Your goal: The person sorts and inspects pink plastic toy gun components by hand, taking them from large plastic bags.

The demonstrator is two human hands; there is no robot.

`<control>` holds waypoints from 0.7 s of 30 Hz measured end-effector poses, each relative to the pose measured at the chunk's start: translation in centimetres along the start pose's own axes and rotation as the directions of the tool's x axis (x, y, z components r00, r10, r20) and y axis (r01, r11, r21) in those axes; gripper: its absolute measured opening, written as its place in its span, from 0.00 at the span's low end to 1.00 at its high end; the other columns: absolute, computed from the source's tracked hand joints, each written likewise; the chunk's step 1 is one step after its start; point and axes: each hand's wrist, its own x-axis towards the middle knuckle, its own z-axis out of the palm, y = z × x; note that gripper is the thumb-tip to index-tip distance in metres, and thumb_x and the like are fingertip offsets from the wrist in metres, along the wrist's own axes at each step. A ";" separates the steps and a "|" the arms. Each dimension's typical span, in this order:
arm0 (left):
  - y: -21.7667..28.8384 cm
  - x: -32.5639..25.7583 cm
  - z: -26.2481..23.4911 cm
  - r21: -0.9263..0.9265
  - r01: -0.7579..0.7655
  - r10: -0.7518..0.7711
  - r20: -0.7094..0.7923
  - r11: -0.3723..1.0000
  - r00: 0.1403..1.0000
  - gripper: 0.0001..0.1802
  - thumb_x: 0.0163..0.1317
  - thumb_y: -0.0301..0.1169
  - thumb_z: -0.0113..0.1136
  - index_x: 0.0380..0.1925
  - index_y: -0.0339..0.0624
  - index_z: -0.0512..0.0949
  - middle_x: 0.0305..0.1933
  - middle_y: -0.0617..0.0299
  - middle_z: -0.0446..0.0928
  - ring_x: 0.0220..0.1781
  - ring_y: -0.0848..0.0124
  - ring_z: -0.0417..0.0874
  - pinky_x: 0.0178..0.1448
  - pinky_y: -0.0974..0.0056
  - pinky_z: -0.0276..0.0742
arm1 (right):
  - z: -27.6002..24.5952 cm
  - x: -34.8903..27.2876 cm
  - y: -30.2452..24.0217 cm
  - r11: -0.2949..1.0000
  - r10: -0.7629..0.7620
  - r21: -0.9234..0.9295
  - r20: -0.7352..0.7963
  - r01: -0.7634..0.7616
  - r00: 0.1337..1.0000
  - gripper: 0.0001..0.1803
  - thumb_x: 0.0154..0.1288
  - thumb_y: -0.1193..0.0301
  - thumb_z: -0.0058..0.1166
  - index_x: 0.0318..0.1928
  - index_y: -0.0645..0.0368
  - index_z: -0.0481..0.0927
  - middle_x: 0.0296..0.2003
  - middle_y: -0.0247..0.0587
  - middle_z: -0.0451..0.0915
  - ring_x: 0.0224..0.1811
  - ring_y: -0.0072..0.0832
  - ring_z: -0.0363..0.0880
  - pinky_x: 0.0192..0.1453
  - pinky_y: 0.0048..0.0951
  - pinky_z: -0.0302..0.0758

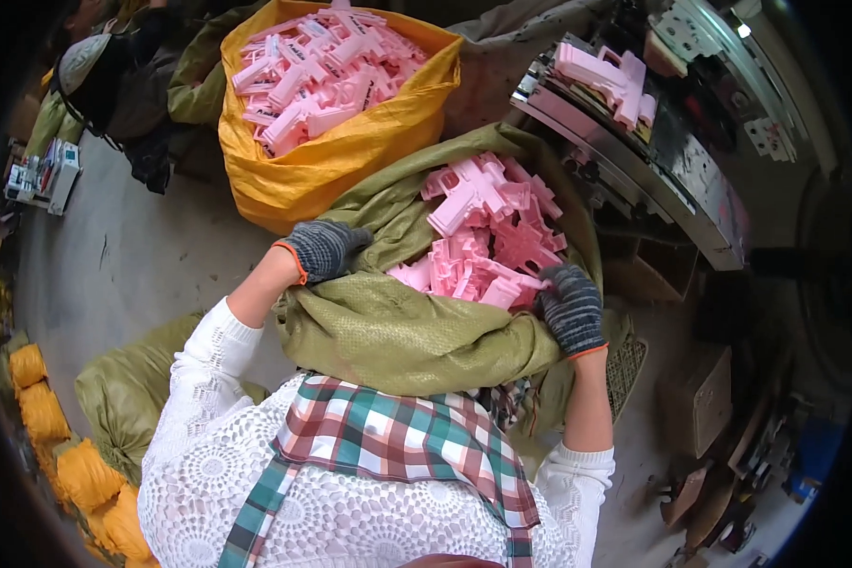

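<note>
Both my left hand (324,251) and my right hand (572,308) wear dark gray knit gloves (577,327) edged in orange. They are at opposite sides of an open green sack (417,331) directly in front of me. My left hand is closed on the folds at the sack's left side. My right hand is bent over its right rim, fingertips at the end of a pink toy gun; I cannot tell whether it grips the rim, the toy or both. Pink toy guns (473,199) lie heaped inside the sack, tilted every which way.

Just beyond, to the left, stands a yellow-orange sack (322,189) filled with more pink toys (322,71), several with dark markings. At upper right, one pink toy (608,80) rests on a machine (677,175). A cardboard box (663,267) sits below it. I wear a white lacy top (208,497) and a plaid apron (379,431). On the floor (151,256) to my left are a full green bag (128,407) and orange bundles (90,478).
</note>
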 end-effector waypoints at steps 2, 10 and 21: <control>1.6 0.0 -2.1 0.043 -0.005 0.003 0.047 0.999 0.999 0.24 0.51 0.36 0.57 0.51 0.47 0.73 0.42 0.47 0.77 0.44 0.51 0.78 0.48 0.54 0.73 | -0.4 0.4 0.3 0.997 0.059 -0.038 -0.169 -0.066 0.984 0.15 0.43 0.78 0.58 0.37 0.58 0.78 0.35 0.47 0.77 0.35 0.44 0.76 0.41 0.39 0.73; 7.1 2.6 -7.5 0.009 -0.546 0.432 -0.623 0.838 0.653 0.33 0.52 0.41 0.62 0.58 0.42 0.66 0.55 0.45 0.69 0.56 0.48 0.70 0.60 0.54 0.66 | -4.4 2.9 -6.1 0.970 -0.219 -0.018 -0.487 0.241 0.845 0.18 0.43 0.86 0.58 0.38 0.60 0.78 0.37 0.44 0.78 0.40 0.37 0.79 0.46 0.30 0.74; 10.9 5.7 -7.8 0.233 -0.430 0.482 -0.562 0.872 0.672 0.35 0.44 0.37 0.65 0.56 0.41 0.69 0.46 0.50 0.74 0.46 0.53 0.76 0.53 0.55 0.70 | -7.8 2.2 -6.9 0.984 -0.098 0.119 -0.284 0.136 0.954 0.24 0.43 0.86 0.61 0.45 0.61 0.74 0.50 0.45 0.74 0.53 0.31 0.73 0.57 0.31 0.70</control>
